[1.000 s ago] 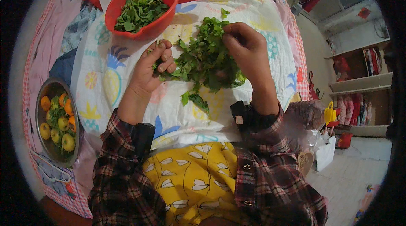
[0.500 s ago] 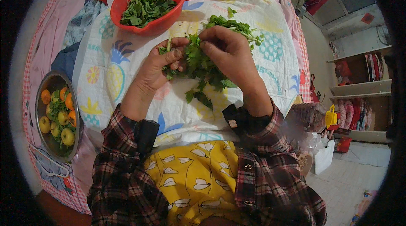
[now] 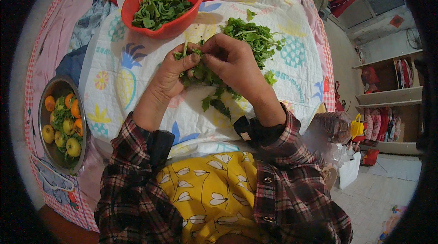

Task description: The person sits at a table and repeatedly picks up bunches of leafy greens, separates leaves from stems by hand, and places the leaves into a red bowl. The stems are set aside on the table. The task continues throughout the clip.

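Note:
My left hand (image 3: 169, 70) is closed around leafy green stems, with a pale stalk end poking up between thumb and fingers. Close against it, my right hand (image 3: 237, 61) is pinched on the same leafy greens (image 3: 205, 73), its fingertips almost meeting the left ones. Part of the bunch is hidden under my hands. A loose sprig (image 3: 216, 105) hangs or lies below them on the white patterned cloth (image 3: 150, 102). Beyond my right hand lies a pile of leafy greens (image 3: 260, 41). At the far left stands a red plastic scoop (image 3: 189, 22) with a long handle, holding picked green leaves (image 3: 160, 9).
At the left, a metal bowl (image 3: 84, 146) holds orange and yellow-green fruit with some leaves. A white clothes hanger (image 3: 57, 178) lies nearby. On the right are a large plastic bottle with a yellow handle (image 3: 357, 126) and open shelves (image 3: 390, 95) with clothes.
My right hand has moved left from the greens pile to my left hand. The leaves once spread between the hands are now largely covered, and a small leaf shows right of the right wrist.

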Tool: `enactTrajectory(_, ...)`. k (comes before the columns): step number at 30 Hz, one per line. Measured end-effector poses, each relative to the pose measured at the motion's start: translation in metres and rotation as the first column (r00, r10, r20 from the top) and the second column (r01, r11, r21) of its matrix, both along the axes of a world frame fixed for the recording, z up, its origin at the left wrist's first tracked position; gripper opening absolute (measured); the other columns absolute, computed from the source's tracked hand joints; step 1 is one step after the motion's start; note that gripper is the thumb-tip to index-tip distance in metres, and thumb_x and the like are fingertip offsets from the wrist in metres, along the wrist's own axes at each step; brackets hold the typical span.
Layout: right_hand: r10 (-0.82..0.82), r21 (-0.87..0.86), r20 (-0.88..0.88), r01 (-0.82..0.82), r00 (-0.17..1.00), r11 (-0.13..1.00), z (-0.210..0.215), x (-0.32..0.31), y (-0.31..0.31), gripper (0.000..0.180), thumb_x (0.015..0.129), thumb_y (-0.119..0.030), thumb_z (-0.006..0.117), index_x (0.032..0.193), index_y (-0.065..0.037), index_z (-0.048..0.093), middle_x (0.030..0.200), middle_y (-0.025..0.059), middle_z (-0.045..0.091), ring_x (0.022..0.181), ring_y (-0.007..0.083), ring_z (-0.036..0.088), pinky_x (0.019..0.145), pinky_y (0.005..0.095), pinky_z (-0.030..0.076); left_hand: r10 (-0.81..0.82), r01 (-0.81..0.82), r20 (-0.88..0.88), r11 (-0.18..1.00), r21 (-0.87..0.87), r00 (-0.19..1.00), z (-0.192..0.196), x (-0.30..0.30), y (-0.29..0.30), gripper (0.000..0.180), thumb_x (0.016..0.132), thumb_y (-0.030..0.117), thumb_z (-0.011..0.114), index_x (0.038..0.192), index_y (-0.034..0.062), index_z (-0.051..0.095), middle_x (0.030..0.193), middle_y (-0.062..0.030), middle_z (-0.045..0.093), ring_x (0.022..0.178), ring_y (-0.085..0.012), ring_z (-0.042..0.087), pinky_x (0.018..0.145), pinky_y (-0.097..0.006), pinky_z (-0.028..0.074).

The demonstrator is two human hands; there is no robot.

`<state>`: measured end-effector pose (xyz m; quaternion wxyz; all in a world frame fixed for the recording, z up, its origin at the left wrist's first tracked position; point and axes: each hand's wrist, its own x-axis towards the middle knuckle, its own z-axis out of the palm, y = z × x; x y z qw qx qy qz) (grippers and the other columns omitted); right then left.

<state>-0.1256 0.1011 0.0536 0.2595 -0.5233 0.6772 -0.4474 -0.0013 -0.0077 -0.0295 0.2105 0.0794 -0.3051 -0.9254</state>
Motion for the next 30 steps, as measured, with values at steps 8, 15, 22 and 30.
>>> enactTrajectory(8, 0.047, -0.048, -0.049, -0.049, 0.998, 0.998, 0.008, -0.004, 0.009, 0.014, 0.084, -0.002, 0.061, 0.098, 0.0, 0.059, 0.084, -0.001, 0.059, 0.076, 0.0047, 0.052, 0.067, 0.0206, 0.045, 0.007, -0.004, -0.098, 0.999, 0.036, 0.995, 0.001, 0.001, -0.001, 0.014, 0.087, 0.011, 0.062, 0.101, 0.0074, 0.058, 0.1, -0.0059, 0.062, 0.089, -0.0168, 0.061, 0.081, -0.03, 0.051)
enactTrajectory(15, -0.337, -0.124, -0.038, 0.33, 0.941, 0.936, 0.01, -0.044, 0.026, 0.018, 0.08, -0.008, 0.061, 0.097, -0.001, 0.062, 0.078, 0.0136, 0.063, 0.066, 0.02, 0.06, 0.063, 0.0311, 0.049, -0.097, 0.113, -0.212, 0.991, 0.067, 0.972, 0.004, 0.004, -0.007, 0.008, 0.083, 0.016, 0.054, 0.087, 0.0094, 0.051, 0.104, -0.0122, 0.058, 0.092, -0.0265, 0.062, 0.075, -0.039, 0.054)
enactTrajectory(22, -0.428, 0.072, -0.328, 0.474, 0.842, 0.878, 0.007, -0.071, 0.037, 0.032, 0.078, -0.015, 0.062, 0.108, -0.002, 0.061, 0.078, 0.0203, 0.064, 0.07, 0.0303, 0.064, 0.066, 0.0372, 0.05, -0.025, 0.034, -0.179, 0.998, 0.049, 0.984, 0.001, 0.002, -0.007, 0.015, 0.082, 0.019, 0.058, 0.087, 0.0103, 0.046, 0.092, -0.0057, 0.052, 0.089, -0.024, 0.057, 0.087, -0.042, 0.049)
enactTrajectory(30, -0.45, 0.133, -0.285, 0.5, 0.846, 0.856, 0.0, -0.077, 0.038, 0.037, 0.079, -0.018, 0.06, 0.112, -0.001, 0.06, 0.087, 0.0237, 0.066, 0.079, 0.0335, 0.066, 0.073, 0.0395, 0.051, -0.021, 0.058, -0.225, 0.986, 0.158, 0.974, -0.005, -0.001, -0.009, 0.017, 0.084, 0.016, 0.062, 0.093, 0.0109, 0.049, 0.078, 0.0008, 0.041, 0.066, -0.0106, 0.042, 0.065, -0.026, 0.036)
